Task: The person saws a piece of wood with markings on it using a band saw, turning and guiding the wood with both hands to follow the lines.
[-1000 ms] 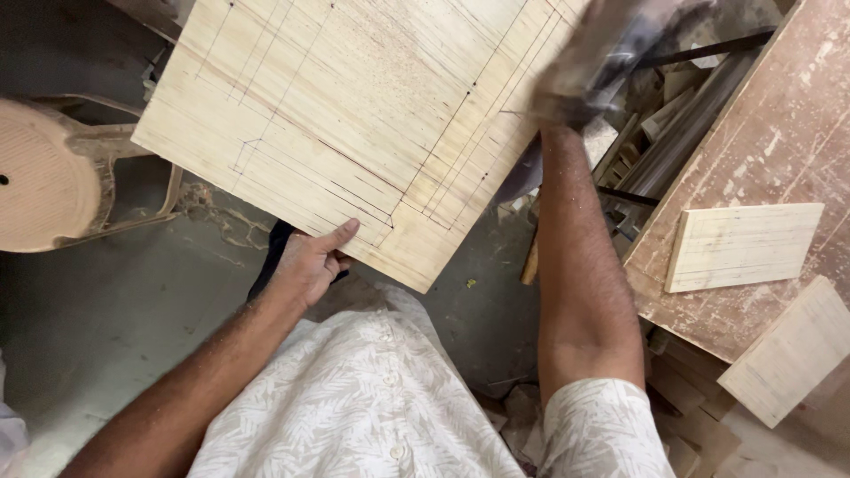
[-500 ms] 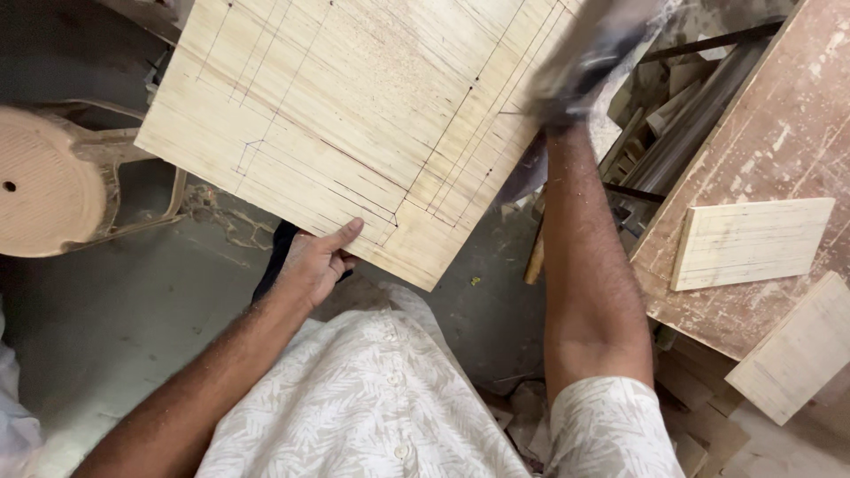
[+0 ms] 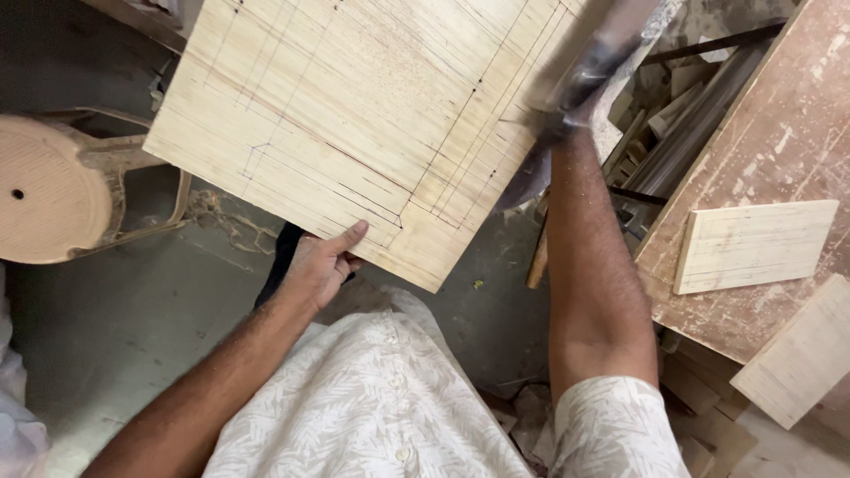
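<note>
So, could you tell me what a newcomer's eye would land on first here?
Probably the big pale board ruled with pencil lines, filling the upper middle. The left hand holds its near edge, while the right hand, blurred, holds a tool at its right edge. A round wooden stool sits far left.

A large pale plywood board [image 3: 354, 115], ruled with pencil lines and small dots, is held up tilted, its near corner pointing down.

Single head camera, looking steeply down, close over wooden panel [image 3: 372, 124].
</note>
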